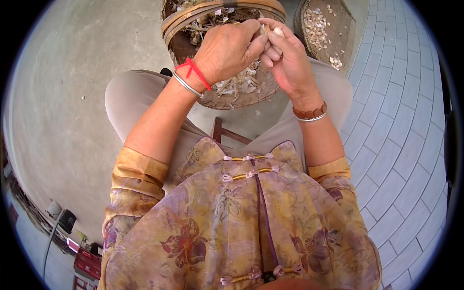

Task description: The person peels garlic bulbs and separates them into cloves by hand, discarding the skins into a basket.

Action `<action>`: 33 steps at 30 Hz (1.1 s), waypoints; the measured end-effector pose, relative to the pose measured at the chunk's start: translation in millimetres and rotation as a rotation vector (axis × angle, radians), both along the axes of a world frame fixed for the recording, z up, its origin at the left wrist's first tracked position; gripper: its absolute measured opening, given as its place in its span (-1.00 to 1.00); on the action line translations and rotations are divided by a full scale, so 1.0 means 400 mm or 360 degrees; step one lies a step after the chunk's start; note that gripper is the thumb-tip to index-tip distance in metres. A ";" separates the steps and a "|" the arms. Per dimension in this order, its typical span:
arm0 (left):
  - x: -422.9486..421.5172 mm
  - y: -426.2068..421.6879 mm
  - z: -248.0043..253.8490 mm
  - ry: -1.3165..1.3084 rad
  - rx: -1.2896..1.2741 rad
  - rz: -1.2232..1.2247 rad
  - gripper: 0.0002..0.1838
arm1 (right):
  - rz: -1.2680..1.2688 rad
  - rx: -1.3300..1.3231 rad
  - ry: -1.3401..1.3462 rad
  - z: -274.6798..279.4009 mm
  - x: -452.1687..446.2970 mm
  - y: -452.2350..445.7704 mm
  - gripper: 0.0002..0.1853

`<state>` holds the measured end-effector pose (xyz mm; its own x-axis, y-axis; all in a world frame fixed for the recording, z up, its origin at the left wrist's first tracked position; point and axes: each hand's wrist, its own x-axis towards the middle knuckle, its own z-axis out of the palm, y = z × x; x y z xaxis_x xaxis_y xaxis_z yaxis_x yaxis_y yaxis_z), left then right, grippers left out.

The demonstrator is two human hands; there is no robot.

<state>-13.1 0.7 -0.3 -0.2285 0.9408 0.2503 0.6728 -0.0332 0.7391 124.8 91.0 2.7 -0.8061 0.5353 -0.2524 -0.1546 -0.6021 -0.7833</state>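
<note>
My two hands meet over a woven basket [245, 102] that holds papery garlic skins and dry stalks. With thumb and fingers pinched, my left hand [227, 50] grips a garlic clove [264, 30] at its edge; a red string and a silver bangle circle that wrist. My right hand [292, 63] has its fingers curled around a second, pale garlic clove [278, 32] and also touches the first one. The left fingertips are partly hidden behind the knuckles.
A curved wooden handle [188, 18] arches over the basket. At the upper right, a woven tray [345, 29] carries many loose garlic cloves [316, 26]. My knees flank the basket, and a wooden bar [234, 136] shows below it. Red boxes [88, 262] lie lower left.
</note>
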 end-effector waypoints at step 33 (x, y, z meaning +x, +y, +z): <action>0.002 0.001 -0.018 -0.0008 0.0149 0.0039 -0.85 | 0.0083 -0.0134 -0.0031 -0.010 0.015 0.007 -0.76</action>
